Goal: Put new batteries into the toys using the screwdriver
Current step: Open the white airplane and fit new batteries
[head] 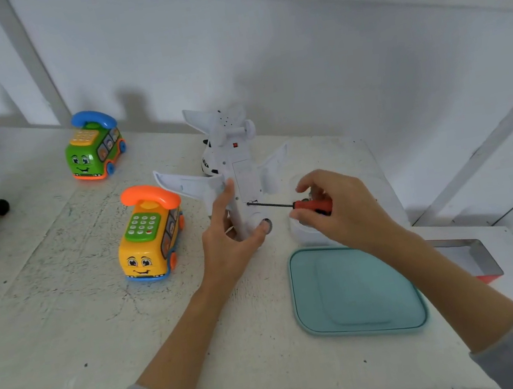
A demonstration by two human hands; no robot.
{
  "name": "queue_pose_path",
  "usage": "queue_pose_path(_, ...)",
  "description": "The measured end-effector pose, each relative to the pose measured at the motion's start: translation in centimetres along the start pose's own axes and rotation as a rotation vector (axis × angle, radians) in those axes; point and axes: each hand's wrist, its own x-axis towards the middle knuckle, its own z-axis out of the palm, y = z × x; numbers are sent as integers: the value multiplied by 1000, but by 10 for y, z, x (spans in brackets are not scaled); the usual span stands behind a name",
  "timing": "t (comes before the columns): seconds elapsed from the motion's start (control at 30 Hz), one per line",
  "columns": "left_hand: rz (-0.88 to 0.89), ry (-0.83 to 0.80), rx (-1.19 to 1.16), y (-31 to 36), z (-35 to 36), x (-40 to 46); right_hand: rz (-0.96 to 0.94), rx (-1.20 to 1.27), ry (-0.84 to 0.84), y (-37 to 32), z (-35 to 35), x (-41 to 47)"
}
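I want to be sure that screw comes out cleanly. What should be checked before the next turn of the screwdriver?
1. White toy plane steadied: ok, left hand grips its lower body.
2. Screwdriver held: ok, right hand grips the red handle.
3. Tip at the plane's underside: ok; seated in the screw head: cannot tell.
4. Battery cover: still closed, ok.
5. Place for the loose screw: ok, teal lid lies close by.
6. New batteries at hand: cannot tell.

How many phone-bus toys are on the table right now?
2. The green phone bus stands at the back left; the yellow phone bus stands nearer, just left of the left hand. None seems hidden.
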Motion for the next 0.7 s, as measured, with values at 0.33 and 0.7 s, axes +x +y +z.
queue_pose_path(0.33, 16, 16, -18, -3, 0, 0, -127, -155, 194, -11, 2, 3)
queue_pose_path(0.7, 28, 16, 42, -6, -1, -1, -135, -121, 218, -16, 5, 3)
